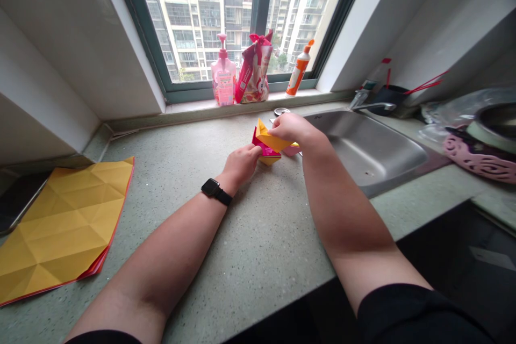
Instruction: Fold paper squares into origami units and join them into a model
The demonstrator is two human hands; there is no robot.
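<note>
My left hand point(243, 164), with a black watch on its wrist, is closed on the near left edge of a piece of folded paper point(269, 159), pink inside and yellow outside, on the counter. Just above it, my right hand point(293, 128) pinches a yellow folded paper flap point(276, 142) with a raised pointed corner. I cannot tell whether flap and pink part are one sheet. Beside them, partly behind my right wrist, sits a pink and yellow folded paper piece point(292, 149). Farther left lies a stack of creased yellow paper sheets point(76, 215) with red edges.
On the sill stand a pink pump bottle point(224, 79), a red bag point(255, 72) and an orange bottle point(298, 72). A steel sink point(374, 153) with a faucet point(373, 106) borders the counter point(226, 263) on the right. Beyond it is a pink openwork holder point(475, 158).
</note>
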